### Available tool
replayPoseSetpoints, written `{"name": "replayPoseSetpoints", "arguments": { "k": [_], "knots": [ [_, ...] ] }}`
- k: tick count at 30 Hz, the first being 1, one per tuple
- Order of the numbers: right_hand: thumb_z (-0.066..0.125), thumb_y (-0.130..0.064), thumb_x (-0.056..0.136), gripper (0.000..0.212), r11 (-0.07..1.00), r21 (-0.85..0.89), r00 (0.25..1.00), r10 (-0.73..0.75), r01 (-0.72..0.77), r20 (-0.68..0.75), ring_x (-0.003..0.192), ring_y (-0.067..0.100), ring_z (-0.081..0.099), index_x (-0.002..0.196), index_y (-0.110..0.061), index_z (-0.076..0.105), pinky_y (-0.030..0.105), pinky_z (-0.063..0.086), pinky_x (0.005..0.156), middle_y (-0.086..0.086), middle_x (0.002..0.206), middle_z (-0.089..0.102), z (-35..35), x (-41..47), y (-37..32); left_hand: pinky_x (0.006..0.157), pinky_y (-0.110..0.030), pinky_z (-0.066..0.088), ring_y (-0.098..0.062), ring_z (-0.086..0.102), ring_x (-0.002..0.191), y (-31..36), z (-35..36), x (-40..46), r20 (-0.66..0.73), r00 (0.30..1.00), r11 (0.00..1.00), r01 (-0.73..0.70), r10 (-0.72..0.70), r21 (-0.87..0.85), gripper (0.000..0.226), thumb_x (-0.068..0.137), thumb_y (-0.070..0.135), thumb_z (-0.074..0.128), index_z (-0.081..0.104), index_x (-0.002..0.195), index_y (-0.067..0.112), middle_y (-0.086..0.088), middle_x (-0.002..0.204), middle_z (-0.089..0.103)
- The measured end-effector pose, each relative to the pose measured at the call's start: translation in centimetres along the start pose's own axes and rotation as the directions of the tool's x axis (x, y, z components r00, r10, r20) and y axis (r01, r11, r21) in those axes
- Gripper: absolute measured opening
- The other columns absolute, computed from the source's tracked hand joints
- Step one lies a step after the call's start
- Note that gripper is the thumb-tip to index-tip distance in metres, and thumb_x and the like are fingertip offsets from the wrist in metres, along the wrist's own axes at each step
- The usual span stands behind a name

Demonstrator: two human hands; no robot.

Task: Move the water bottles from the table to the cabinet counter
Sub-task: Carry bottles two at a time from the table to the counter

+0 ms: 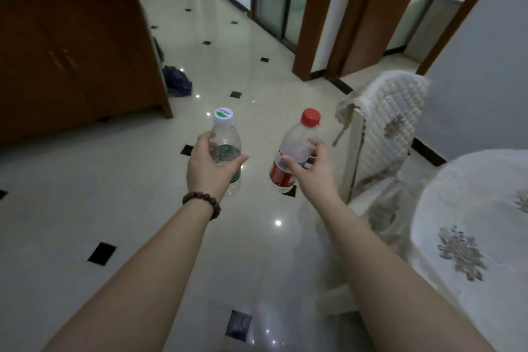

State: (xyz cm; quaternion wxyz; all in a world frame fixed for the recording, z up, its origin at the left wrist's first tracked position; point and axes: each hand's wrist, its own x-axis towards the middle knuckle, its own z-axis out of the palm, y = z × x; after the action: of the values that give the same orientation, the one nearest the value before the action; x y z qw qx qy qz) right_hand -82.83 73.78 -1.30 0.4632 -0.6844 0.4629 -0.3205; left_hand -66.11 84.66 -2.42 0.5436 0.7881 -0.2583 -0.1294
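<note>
My left hand (210,166) grips a clear bottle with a white cap and a green label (225,134), held upright in the air over the floor. My right hand (311,164) grips a clear bottle with a red cap and a red label (295,148), tilted slightly to the right. Both arms are stretched forward side by side, the bottles about a hand's width apart. The table with a white patterned cloth (471,223) lies at the lower right. A brown wooden cabinet (71,46) stands at the upper left; its counter top is out of view.
A chair with a quilted white cover (391,123) stands to the right of the bottles, next to the table. A dark blue cloth (177,80) lies on the glossy tiled floor (114,186) beside the cabinet. A corridor with wooden door frames (311,14) runs ahead.
</note>
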Motion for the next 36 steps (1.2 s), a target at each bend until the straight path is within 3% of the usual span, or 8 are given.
{"name": "replayPoseSetpoints", "arguments": {
  "k": [5,11,22,36],
  "knots": [
    [0.076,-0.037,0.076,0.073,0.999,-0.009,0.983,-0.048,0.051,0.177,0.107,0.020,0.060,0.137,-0.027,0.037,0.040,0.055,0.090,0.000,0.127,0.054,11.4,-1.1,-4.1,0.091,-0.030,0.045,-0.011,0.049,0.107,-5.1,-10.4,2.8,-0.157,0.985,0.997,0.081,-0.076,0.021,0.079,0.063,0.043,0.085,0.044,0.128,0.029,0.006,0.122,0.054],
    [0.076,-0.035,0.077,0.073,0.990,-0.049,0.921,-0.104,0.132,0.375,0.114,0.022,0.057,0.137,-0.026,0.036,0.045,0.051,0.096,0.001,0.131,0.053,22.9,-3.4,-8.3,0.094,-0.035,0.047,-0.015,0.050,0.110,-9.8,-20.8,3.6,-0.361,0.915,0.981,0.196,-0.180,0.008,0.078,0.065,0.041,0.084,0.043,0.130,0.028,0.005,0.122,0.054],
    [0.074,-0.034,0.079,0.072,0.967,-0.037,0.789,-0.184,0.254,0.587,0.118,0.023,0.056,0.139,-0.024,0.035,0.038,0.049,0.093,0.001,0.133,0.054,38.2,-2.8,-14.5,0.095,-0.036,0.047,-0.021,0.052,0.118,-15.4,-32.0,7.5,-0.583,0.761,0.949,0.311,-0.286,-0.059,0.078,0.067,0.038,0.084,0.043,0.133,0.025,0.001,0.128,0.054],
    [0.073,-0.031,0.081,0.068,0.940,0.041,0.670,-0.271,0.338,0.691,0.120,0.022,0.052,0.137,-0.020,0.037,0.039,0.047,0.096,0.001,0.134,0.053,60.5,12.8,-24.8,0.099,-0.043,0.045,-0.021,0.050,0.121,-18.2,-41.9,31.8,-0.693,0.668,0.948,0.308,-0.272,-0.075,0.071,0.071,0.032,0.081,0.044,0.130,0.022,0.001,0.129,0.055]
  ]
}}
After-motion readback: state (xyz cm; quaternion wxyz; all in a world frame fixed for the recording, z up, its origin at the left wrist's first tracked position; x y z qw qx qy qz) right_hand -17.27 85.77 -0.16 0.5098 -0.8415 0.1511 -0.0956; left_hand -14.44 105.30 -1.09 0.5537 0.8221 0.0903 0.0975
